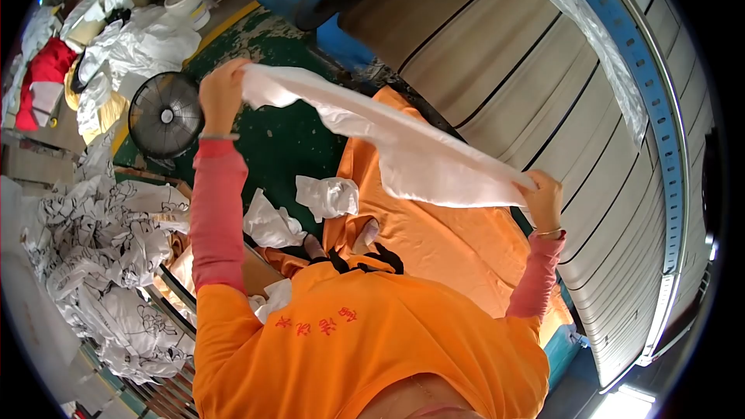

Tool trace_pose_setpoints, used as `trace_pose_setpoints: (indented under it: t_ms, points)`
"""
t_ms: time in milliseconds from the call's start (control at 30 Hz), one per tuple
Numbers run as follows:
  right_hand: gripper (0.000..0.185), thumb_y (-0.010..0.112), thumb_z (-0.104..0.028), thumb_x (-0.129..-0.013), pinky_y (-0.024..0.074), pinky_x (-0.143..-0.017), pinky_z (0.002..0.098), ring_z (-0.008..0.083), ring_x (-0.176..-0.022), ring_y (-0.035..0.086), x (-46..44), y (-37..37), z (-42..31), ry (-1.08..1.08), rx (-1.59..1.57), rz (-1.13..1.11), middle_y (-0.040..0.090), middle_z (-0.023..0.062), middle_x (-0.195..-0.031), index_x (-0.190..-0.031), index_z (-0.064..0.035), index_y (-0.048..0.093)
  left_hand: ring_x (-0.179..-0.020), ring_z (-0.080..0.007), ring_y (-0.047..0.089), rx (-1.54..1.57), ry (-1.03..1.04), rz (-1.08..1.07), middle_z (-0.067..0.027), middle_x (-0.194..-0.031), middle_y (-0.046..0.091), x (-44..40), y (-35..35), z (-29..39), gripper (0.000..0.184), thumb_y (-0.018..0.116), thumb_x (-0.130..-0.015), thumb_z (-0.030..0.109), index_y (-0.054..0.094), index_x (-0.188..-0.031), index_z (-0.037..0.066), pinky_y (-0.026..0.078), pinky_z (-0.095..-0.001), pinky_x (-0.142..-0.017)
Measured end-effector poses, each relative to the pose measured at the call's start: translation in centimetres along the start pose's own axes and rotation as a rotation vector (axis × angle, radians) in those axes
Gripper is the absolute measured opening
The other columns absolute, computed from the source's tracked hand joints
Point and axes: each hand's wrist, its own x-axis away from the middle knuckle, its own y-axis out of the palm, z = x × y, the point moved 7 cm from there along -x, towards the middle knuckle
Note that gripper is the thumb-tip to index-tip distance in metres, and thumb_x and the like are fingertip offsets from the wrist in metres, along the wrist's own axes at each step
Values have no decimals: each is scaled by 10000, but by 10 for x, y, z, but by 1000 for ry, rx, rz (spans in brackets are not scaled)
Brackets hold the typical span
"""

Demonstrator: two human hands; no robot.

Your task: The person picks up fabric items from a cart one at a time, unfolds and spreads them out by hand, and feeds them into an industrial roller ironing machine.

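Observation:
A white cloth (419,159) hangs stretched between my two hands, above the floor and an orange sheet. My left hand (223,97) is raised and closed on one end of it, near a black fan. At the opposite end, my right hand (543,198) pinches a corner, close to the slatted beige surface of a large machine. The cloth's lower edge droops unevenly along its length. Below it, the orange sheet (458,244) spreads out from near my feet toward the machine.
The round black fan (166,116) stands on the green floor. Crumpled white pieces (327,198) lie near my feet. Printed white cloths (116,264) are heaped at left. The beige slatted machine (497,54) curves along the right, with a white strip (594,39) on it.

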Motion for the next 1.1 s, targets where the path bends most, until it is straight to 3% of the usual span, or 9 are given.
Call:
trace_pose_setpoints:
  t_ms: [167, 333, 767, 833, 867, 967, 1033, 1067, 1100]
  points:
    - [113, 675, -124, -676, 490, -676, 373, 267, -785, 614, 74, 94, 30, -138, -67, -123, 647, 76, -809, -787, -102, 669, -741, -316, 624, -177, -86, 7, -119, -840, 656, 73, -18, -70, 221, 501, -844, 157, 672, -983, 177, 479, -382, -661]
    - [107, 633, -176, -688, 430, -713, 410, 255, -757, 584, 167, 208, 79, 23, 197, -448, 638, 20, -773, -782, -161, 683, -803, -321, 631, -155, -400, -66, -165, -863, 655, 184, -19, -157, 220, 477, -842, 75, 654, -971, 52, 475, -353, -718]
    - [87, 644, -73, -691, 473, -600, 339, 265, -710, 633, 179, 168, 137, 385, -234, -41, 644, 136, -758, -774, -50, 655, -740, -309, 602, -255, -335, -26, -124, -789, 643, 166, -16, -144, 173, 514, -855, 95, 665, -938, 88, 474, -338, -672]
    - [133, 670, -143, -685, 474, -608, 347, 263, -718, 637, 193, 178, 138, 505, -326, -224, 647, 144, -761, -785, -56, 660, -633, -251, 598, -251, -249, 2, -101, -715, 623, 157, -8, -143, 176, 510, -858, 91, 664, -942, 95, 473, -324, -588]
    - [163, 683, -178, -682, 474, -613, 350, 261, -722, 638, 204, 182, 137, 564, -373, -316, 649, 148, -763, -791, -59, 663, -582, -184, 604, 81, -832, -172, -66, -683, 608, 178, 11, -178, 185, 486, -886, 116, 664, -929, 91, 471, -261, -515]
    - [387, 658, -406, -692, 499, -694, 383, 293, -805, 644, 280, 269, 177, 389, 41, -980, 667, 140, -841, -860, -58, 684, -622, -148, 608, 830, -945, -115, -69, -806, 577, 179, 49, -120, 215, 466, -887, 115, 565, -1069, 56, 493, -223, -539]
    - [581, 633, -596, -623, 503, -718, 414, 318, -807, 643, 313, 304, 171, 313, 80, -1127, 668, 150, -831, -875, -76, 694, -753, -134, 593, 1166, -835, -305, -59, -887, 541, 185, 92, -77, 203, 475, -870, 82, 528, -1065, 60, 503, -244, -629]
    - [577, 663, -562, -627, 490, -762, 413, 320, -875, 626, 306, 308, 152, 293, 57, -1164, 653, 171, -910, -932, -73, 680, -870, -132, 556, 865, -552, -483, -49, -923, 514, 180, 100, -29, 149, 494, -869, 81, 533, -1010, 51, 490, -254, -731]
    - [583, 693, -528, -630, 478, -805, 412, 323, -943, 609, 290, 306, 121, 274, 35, -1200, 638, 192, -989, -988, -69, 667, -865, -131, 535, 986, -575, -629, -18, -919, 520, 196, 126, 5, 165, 498, -876, 100, 548, -1029, 66, 457, -239, -781]
